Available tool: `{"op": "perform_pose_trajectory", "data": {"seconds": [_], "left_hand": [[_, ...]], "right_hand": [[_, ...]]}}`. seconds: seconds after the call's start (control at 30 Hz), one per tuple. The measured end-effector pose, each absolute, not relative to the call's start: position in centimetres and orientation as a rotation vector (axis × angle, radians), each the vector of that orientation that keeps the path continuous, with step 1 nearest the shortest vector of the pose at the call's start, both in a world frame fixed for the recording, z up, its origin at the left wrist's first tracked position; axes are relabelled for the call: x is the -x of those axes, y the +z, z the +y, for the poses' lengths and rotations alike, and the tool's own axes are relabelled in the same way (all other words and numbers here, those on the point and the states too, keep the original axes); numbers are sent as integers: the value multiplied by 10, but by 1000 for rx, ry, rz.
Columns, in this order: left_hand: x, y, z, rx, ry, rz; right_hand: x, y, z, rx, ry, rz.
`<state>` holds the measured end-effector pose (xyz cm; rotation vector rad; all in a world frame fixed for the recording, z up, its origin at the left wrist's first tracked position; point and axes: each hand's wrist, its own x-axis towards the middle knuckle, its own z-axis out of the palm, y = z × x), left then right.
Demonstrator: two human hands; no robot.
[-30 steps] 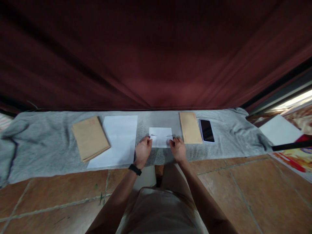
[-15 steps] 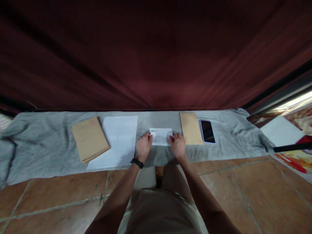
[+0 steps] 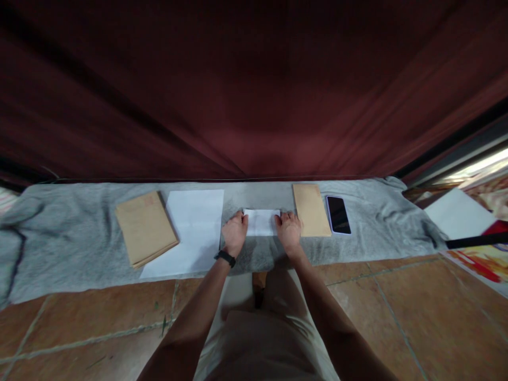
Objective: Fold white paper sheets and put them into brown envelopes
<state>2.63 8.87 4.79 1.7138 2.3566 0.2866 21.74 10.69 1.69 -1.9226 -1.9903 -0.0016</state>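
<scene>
A small folded white paper (image 3: 262,221) lies on the grey cloth (image 3: 71,233) in front of me. My left hand (image 3: 234,232), with a black band on its wrist, rests at the paper's left edge with curled fingers pressing on it. My right hand (image 3: 289,230) presses the paper's right edge in the same way. The paper lies flat between both hands.
A stack of brown envelopes (image 3: 145,227) and a white sheet (image 3: 191,228) lie to the left. A single brown envelope (image 3: 311,209) and a dark phone (image 3: 338,214) lie to the right. A dark red curtain (image 3: 254,90) hangs behind. Another white sheet (image 3: 456,211) lies far right on the tiled floor (image 3: 397,317).
The near half of the paper has been folded away from me, so it looks shorter and flatter. Both hands have slid forward along its side edges.
</scene>
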Motion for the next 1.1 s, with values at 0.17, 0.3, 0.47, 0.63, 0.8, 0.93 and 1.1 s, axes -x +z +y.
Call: {"op": "perform_pose_trajectory", "data": {"seconds": [0.17,0.3,0.47,0.63,0.8,0.93,1.1], "left_hand": [[-28,47,88,-1725,274,2350],[-30,48,86,-1756,232,2367],[-31,49,85,-1803,193,2366],[-31,47,86,-1817,198,2375],[-33,45,86,-1794,205,2394],[-32,43,88,-1761,227,2417],[-32,41,84,-1819,369,2404]], "right_hand": [[-215,16,111,1987,82,-1994],[-214,16,111,2005,97,-1964],[-213,21,106,1982,13,-1931],[-204,22,91,1679,47,-2047],[-190,10,78,1433,137,-2256],[-186,3,73,1498,117,-2290],[-186,2,71,1527,79,-2313]]}}
